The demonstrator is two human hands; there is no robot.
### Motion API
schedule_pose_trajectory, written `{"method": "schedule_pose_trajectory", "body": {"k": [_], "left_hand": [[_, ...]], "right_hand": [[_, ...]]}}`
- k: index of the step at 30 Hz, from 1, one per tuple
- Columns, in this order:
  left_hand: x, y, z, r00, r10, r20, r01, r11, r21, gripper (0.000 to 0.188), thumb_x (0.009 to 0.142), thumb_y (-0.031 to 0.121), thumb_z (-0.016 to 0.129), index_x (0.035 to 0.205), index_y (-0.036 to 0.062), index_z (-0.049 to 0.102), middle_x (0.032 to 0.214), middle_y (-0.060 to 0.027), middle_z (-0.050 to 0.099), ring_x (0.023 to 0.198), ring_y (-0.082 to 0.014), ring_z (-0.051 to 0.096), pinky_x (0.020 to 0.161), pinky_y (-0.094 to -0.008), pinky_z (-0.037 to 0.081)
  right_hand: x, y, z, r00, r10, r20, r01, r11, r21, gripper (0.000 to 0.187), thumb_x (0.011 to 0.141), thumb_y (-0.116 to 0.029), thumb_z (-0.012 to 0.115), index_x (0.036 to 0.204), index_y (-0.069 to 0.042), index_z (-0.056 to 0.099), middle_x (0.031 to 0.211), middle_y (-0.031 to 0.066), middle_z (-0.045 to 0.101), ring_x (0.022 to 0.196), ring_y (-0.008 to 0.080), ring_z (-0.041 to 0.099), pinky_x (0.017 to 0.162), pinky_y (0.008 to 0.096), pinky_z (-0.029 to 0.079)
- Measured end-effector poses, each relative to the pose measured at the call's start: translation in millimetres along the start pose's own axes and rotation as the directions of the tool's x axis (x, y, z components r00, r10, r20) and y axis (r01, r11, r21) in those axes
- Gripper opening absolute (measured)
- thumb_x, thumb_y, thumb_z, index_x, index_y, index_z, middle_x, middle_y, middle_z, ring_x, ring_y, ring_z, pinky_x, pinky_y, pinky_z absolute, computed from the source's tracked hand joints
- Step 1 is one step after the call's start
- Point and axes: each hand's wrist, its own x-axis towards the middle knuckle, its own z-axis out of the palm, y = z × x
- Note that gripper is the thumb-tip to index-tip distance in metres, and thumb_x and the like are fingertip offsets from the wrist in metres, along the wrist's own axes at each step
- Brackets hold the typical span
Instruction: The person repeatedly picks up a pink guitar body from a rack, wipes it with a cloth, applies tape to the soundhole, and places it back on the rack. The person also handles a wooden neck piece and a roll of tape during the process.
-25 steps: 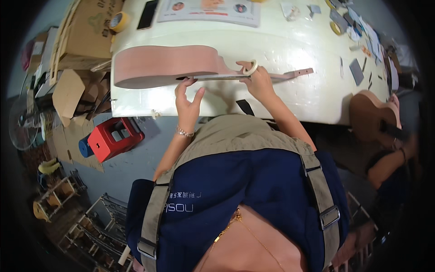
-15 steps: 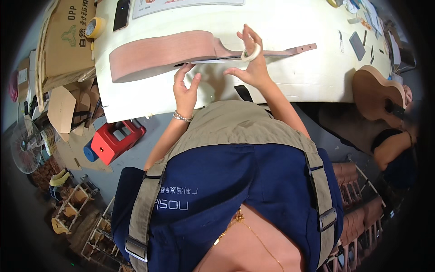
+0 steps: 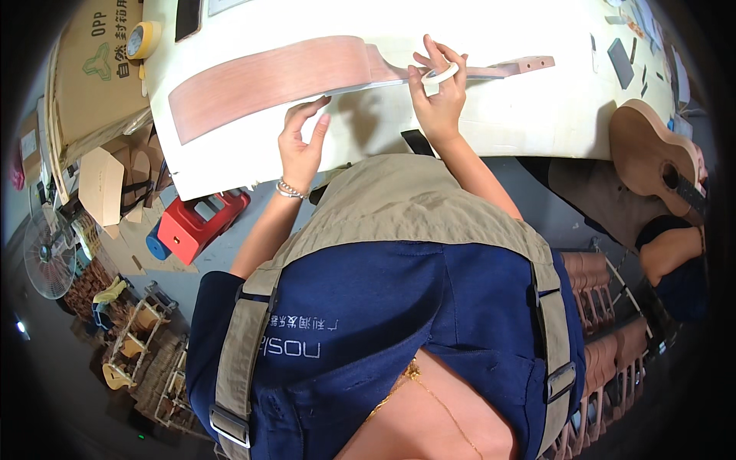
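Moved: thumb of right hand (image 3: 441,111) has swung upward | right: fingers parted, pale ring (image 3: 445,77) looped on them | left hand (image 3: 301,149): wide, fingertips at near edge of guitar (image 3: 268,80) | guitar on its side on table (image 3: 521,115) | best steadied lightly, ring kept off the wood

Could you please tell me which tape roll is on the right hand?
The white roll, carried on the right hand; the yellow roll sits apart, by the cardboard box.
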Motion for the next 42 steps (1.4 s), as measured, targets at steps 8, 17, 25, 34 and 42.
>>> {"method": "schedule_pose_trajectory", "body": {"k": [8, 17, 25, 34, 42], "left_hand": [[37.1, -2.2, -25.8, 0.92, 0.177, 0.349, -0.232, 0.965, 0.123, 0.016, 0.081, 0.001, 0.06, 0.097, 0.002, 0.063, 0.097, -0.0068, 0.067, 0.066, -0.0125, 0.065, 0.05, -0.0226, 0.053], [42.4, -17.0, -33.9, 0.852, 0.228, 0.471, -0.305, 0.948, 0.092, 0.025, 0.08, -0.009, 0.055, 0.104, -0.0011, 0.057, 0.106, -0.0148, 0.061, 0.08, -0.021, 0.066, 0.054, -0.0249, 0.056], [40.6, -14.4, -34.9, 0.86, 0.21, 0.465, -0.324, 0.929, 0.178, 0.027, 0.079, -0.01, 0.056, 0.105, -0.0008, 0.056, 0.104, -0.014, 0.063, 0.073, -0.019, 0.066, 0.056, -0.0259, 0.056], [31.3, 3.1, -8.4, 0.89, 0.172, 0.423, -0.367, 0.82, 0.439, 0.04, 0.078, 0.009, 0.064, 0.117, 0.0149, 0.057, 0.075, -0.0042, 0.067, 0.051, -0.0143, 0.059, 0.046, -0.0243, 0.045], [33.9, 15.4, 16.0, 0.791, 0.249, 0.558, -0.581, 0.589, 0.562, 0.059, 0.076, 0.01, 0.066, 0.131, 0.0131, 0.045, 0.061, -0.0017, 0.057, 0.044, -0.0153, 0.049, 0.042, -0.0269, 0.04]], "right_hand": [[-1.4, 5.9, 1.5, 0.999, -0.036, 0.0, 0.036, 0.999, -0.013, 0.052, 0.076, -0.004, 0.065, 0.125, -0.014, 0.051, 0.114, 0.0043, 0.049, 0.088, 0.0152, 0.063, 0.107, 0.0487, 0.015], [9.2, 24.8, -99.2, 0.965, 0.187, -0.186, -0.132, 0.952, 0.275, 0.053, 0.085, -0.001, 0.052, 0.134, 0.002, 0.034, 0.122, 0.0127, 0.041, 0.113, 0.0259, 0.048, 0.089, 0.0314, 0.044], [16.6, 134.5, -135.3, 0.935, 0.338, -0.109, -0.312, 0.928, 0.202, 0.048, 0.081, -0.01, 0.062, 0.127, -0.007, 0.049, 0.134, 0.0067, 0.033, 0.104, 0.0138, 0.045, 0.085, 0.0254, 0.044], [16.9, 136.2, -131.9, 0.92, 0.376, -0.109, -0.341, 0.907, 0.247, 0.054, 0.077, -0.004, 0.066, 0.127, -0.005, 0.048, 0.135, 0.0069, 0.027, 0.12, 0.0208, 0.043, 0.096, 0.0316, 0.044], [18.2, 133.1, -128.3, 0.908, 0.397, -0.132, -0.362, 0.904, 0.229, 0.056, 0.077, -0.008, 0.067, 0.129, -0.003, 0.045, 0.134, 0.0058, 0.029, 0.12, 0.0179, 0.041, 0.097, 0.0311, 0.042]]}}
